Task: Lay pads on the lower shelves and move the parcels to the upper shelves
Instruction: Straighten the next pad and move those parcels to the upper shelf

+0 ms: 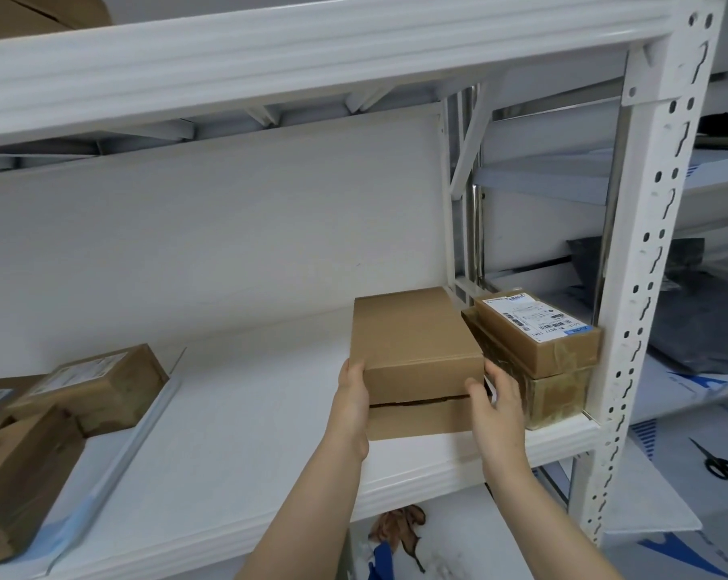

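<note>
A plain cardboard parcel (416, 341) is gripped from both sides, the left hand (354, 395) curled round its near-left corner and the right hand (496, 408) round its near-right one. Its long axis runs straight away from the hands, over the white shelf (249, 412). Stacked labelled parcels (538, 332) sit just beside the right hand's fingers, so room there is tight. Outward of the left hand, bare shelf is left open. The upper shelf beam (312, 56) lies well above both hands.
</note>
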